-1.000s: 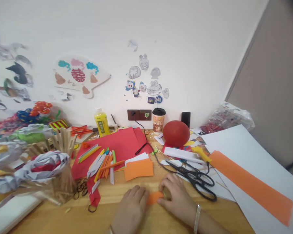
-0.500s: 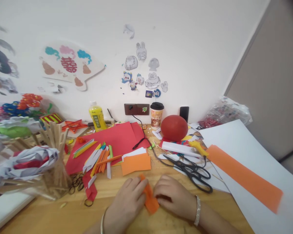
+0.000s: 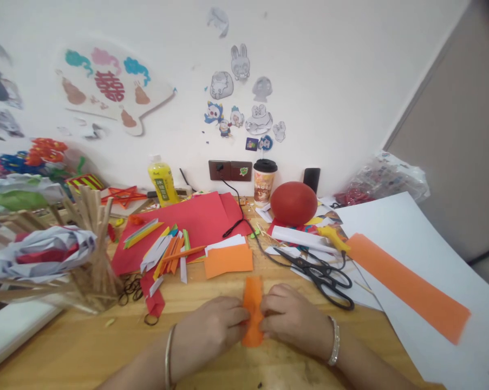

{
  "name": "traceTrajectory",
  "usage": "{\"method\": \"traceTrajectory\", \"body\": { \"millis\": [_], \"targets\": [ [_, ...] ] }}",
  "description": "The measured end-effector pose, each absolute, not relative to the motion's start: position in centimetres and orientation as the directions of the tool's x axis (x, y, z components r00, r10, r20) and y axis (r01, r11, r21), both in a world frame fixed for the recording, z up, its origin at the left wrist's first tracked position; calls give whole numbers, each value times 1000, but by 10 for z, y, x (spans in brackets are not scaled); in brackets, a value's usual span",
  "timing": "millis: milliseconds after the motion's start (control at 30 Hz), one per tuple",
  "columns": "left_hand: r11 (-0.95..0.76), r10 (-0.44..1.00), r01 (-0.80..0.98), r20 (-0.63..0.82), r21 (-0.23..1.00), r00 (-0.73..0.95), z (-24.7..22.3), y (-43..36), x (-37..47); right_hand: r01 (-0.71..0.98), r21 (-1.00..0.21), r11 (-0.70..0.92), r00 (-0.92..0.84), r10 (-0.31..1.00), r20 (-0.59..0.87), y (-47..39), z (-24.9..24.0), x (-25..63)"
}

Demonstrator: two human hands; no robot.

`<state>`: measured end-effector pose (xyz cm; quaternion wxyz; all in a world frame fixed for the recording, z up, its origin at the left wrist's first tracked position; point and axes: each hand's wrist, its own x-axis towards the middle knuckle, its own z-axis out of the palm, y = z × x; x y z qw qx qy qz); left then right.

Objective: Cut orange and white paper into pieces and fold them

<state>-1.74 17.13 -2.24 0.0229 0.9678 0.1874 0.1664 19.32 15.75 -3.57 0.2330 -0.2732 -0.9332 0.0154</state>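
Note:
A small orange paper strip (image 3: 253, 303) stands lengthwise between my hands over the wooden table, with a crease along it. My left hand (image 3: 214, 327) pinches its left edge, fingers closed. On the right edge, my right hand (image 3: 295, 319) has its fingers curled and closed on the same paper. Just beyond lies a stack of orange paper rectangles (image 3: 228, 260) with white ones behind it. Folded paper strips (image 3: 169, 254) in several colours lie to the left of that stack, partly on red paper sheets (image 3: 199, 216).
Black scissors (image 3: 321, 276) lie to the right, near a yellow glue gun (image 3: 332, 238) and a long orange strip (image 3: 410, 290) on white paper (image 3: 451, 271). A red balloon (image 3: 293, 203), paper cup (image 3: 264, 184) and yellow bottle (image 3: 163, 181) stand at the back. Wooden sticks (image 3: 93, 216) fill a container at left.
The orange strip has turned from a slant to nearly straight, and more of it shows. My left hand has shifted its hold lower along the left edge. The camera view has tilted slightly down.

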Motion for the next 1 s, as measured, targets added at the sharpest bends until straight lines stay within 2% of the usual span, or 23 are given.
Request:
{"method": "traceTrajectory", "body": {
  "millis": [167,300,400,500,600,833,1000],
  "targets": [
    [-964,256,218,312,149,915,-12,174,-18,500,-387,775,-705,624,338,162,-41,196],
    [-955,282,241,278,173,918,-10,173,-17,477,-540,694,-681,680,271,164,-40,197],
    [-925,334,258,277,278,901,-8,172,-16,490,-582,649,-656,714,245,164,-39,196],
    [-843,449,319,242,433,860,-10,173,-14,522,-622,583,-602,769,215,163,-39,192],
    [-746,570,407,188,527,800,-17,174,-12,570,-638,518,-538,822,187,162,-39,187],
    [-682,679,513,192,522,708,-27,171,-8,595,-629,500,-515,838,180,160,-39,185],
    [-694,660,507,170,512,732,-22,170,-10,560,-636,531,-580,800,157,162,-35,190]
  ]
}}
